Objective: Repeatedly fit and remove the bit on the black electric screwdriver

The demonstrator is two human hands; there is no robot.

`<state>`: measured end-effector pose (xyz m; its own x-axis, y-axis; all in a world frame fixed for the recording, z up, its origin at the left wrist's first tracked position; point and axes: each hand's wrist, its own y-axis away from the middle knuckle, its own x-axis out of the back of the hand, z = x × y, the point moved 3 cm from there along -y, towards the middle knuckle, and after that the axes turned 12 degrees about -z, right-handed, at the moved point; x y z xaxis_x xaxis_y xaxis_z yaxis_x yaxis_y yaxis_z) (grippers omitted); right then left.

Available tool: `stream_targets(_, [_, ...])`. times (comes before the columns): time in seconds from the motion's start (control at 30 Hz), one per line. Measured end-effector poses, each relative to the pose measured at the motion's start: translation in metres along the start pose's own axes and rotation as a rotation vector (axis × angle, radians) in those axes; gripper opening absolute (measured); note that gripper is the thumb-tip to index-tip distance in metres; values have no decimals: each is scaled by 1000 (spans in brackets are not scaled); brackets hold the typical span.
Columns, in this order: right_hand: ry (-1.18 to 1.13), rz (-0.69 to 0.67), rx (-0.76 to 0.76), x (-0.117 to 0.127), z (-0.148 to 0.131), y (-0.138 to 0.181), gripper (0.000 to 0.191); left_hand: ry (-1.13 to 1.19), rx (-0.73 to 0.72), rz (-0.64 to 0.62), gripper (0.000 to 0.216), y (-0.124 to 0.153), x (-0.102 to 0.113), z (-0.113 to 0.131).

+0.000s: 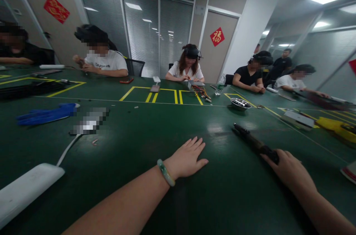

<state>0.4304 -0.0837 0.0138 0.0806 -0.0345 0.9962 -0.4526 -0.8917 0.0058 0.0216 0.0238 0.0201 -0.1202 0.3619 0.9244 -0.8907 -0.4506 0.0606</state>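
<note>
My left hand lies flat on the green tabletop, fingers stretched forward and thumb out to the right. It holds nothing, and a green bangle circles its wrist. To the right, my right hand is closed around the near end of a long, dark, stick-shaped tool. This tool has black ends and a brownish middle, and its narrower tip points away to the far left. The fingers partly hide its near end, and its exact kind does not show.
At left are a blue glove, a white power strip and a blurred-out device on a cable. A metal bowl, water bottle and white box stand farther off. Several people sit across the table, one beside bundled wires.
</note>
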Motion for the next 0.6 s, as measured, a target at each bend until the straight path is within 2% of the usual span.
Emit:
stream_targets(0.13, [-45,21,31,4,-4,0,62,1,8,9,69,1,3,2])
stream_targets(0.27, [-48,14,99,13,-41,5,53,4,-22,133,66,-1,13,9])
stream_targets(0.37, [-50,16,235,19,-97,13,47,-26,-66,270,61,-1,24,19])
stream_targets(0.5, [-75,77,565,20,-193,22,38,-105,-104,388,54,4,34,29])
stream_targets(0.6, [-122,24,812,7,-260,26,42,-134,-74,441,54,7,38,29])
